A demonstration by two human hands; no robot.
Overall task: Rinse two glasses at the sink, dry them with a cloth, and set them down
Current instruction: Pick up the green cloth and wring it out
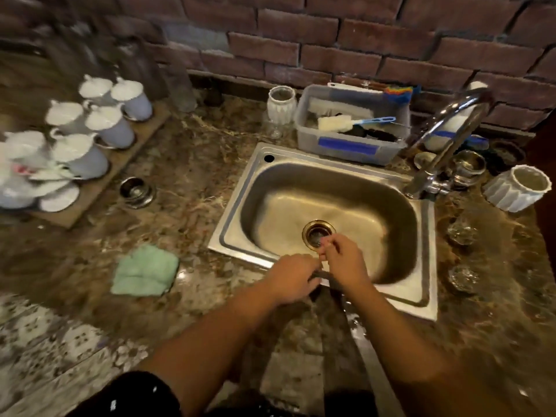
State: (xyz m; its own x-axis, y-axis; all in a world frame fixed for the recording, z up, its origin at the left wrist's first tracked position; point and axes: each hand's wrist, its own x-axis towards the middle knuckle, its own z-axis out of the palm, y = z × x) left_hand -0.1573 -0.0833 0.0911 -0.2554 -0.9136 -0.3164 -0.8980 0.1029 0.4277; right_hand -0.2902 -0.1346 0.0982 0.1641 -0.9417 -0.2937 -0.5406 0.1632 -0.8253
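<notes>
Left hand and right hand meet over the stainless steel sink's near rim, fingers curled; whether they grip anything is unclear.

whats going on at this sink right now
A person has the left hand and right hand close together over the near edge of the steel sink; whether they hold anything is too blurred to tell. Two glasses stand on the counter right of the sink, untouched, and the green cloth lies left of it.
</notes>
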